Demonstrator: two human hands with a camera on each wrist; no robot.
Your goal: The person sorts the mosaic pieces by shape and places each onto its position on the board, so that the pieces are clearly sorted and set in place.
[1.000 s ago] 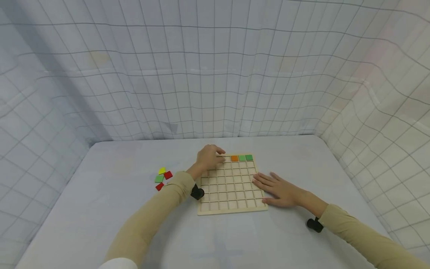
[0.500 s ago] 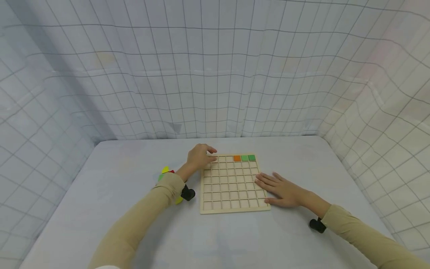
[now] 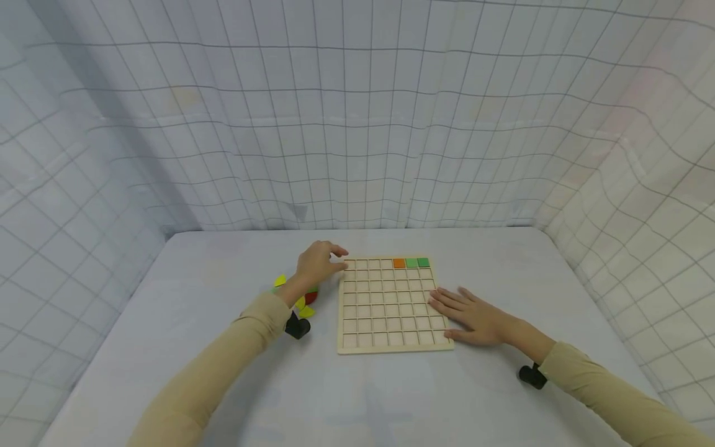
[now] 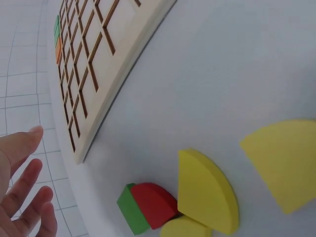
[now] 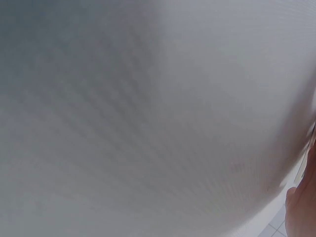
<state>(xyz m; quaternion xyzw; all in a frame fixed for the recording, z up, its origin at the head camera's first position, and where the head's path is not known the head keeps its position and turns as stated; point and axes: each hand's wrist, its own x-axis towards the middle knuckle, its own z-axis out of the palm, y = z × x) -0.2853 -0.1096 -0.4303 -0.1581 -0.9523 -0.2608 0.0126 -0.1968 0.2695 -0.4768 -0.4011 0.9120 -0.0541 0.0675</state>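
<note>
We see the board (image 3: 385, 304) just beside the parted, empty fingers of the left hand (image 3: 317, 262) and partly under the straight ones of the right hand (image 3: 475, 320), whose sideways push could, we think, shift it.

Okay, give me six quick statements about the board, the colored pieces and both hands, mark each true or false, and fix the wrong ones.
1. The right hand rests at the right edge of the board. True.
2. The orange tile sits beside the light green tile. True.
3. The orange tile is in the row nearest the person. False: it is in the far row.
4. A yellow block lies left of the board. True.
5. The left hand holds a red block. False: nothing shows between its thumb and fingers.
6. Tiles fill the whole board. False: most cells are bare.
</note>
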